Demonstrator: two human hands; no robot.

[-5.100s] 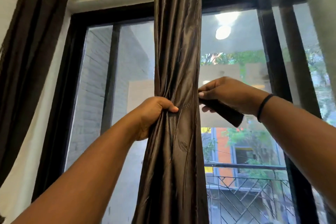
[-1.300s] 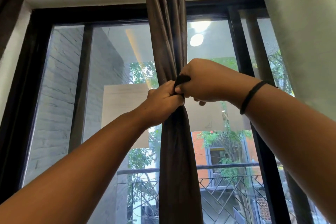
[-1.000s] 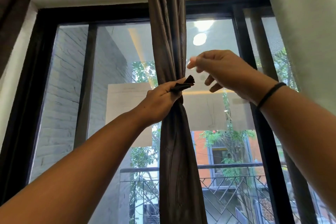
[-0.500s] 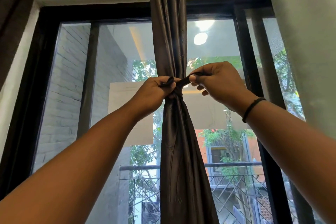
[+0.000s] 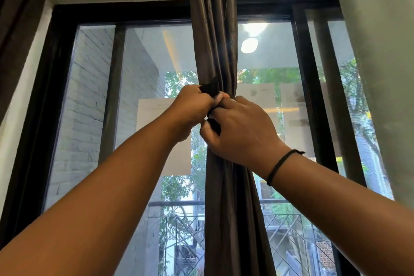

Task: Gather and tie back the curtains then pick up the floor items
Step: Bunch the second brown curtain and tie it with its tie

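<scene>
Head view: curtain (image 5: 216, 36) hangs vertical, dead ahead; left hand (image 5: 190, 111) and right hand (image 5: 240, 130) both clench tie-back strip (image 5: 210, 88) at its waist; equally near.

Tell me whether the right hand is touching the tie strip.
Touching. The head view shows the right hand pinching the dark tie strip between thumb and fingers, against the gathered curtain; no gap shows.

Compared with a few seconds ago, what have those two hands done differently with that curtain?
The brown curtain, loosely bunched before, is now cinched tight at the middle. The right hand, which let go and lifted for a moment, is back on the dark tie strip, pressed against the left hand, both working its ends. The left hand never released the bundle. The window frame is unchanged.
</scene>
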